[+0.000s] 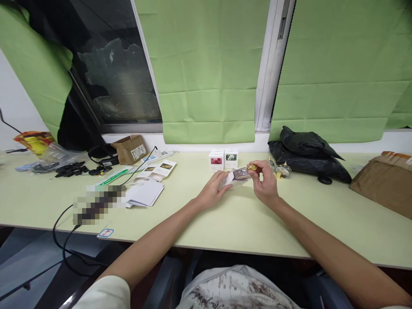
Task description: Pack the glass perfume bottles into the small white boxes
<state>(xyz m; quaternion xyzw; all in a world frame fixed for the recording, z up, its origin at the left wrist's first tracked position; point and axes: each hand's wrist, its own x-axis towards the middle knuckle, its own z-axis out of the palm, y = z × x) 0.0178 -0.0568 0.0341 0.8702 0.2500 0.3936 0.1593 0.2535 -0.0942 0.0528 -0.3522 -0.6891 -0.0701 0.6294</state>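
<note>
My left hand is closed on a clear plastic bag. A small clear glass bottle with a gold cap lies tilted, its body at the bag. Fingers of my right hand pinch the bottle at its gold cap. Part of the bottle is hidden by the plastic, so I cannot tell how far inside it sits. Just behind my hands stand small white boxes with flower pictures, one red and one white. Similar round glass bottles with gold parts are right of my right hand.
Black plastic bags and a cardboard box occupy the right side. At left are opened white cartons, a small brown box, black cables and a pixelated dark item. The table's front edge is near me.
</note>
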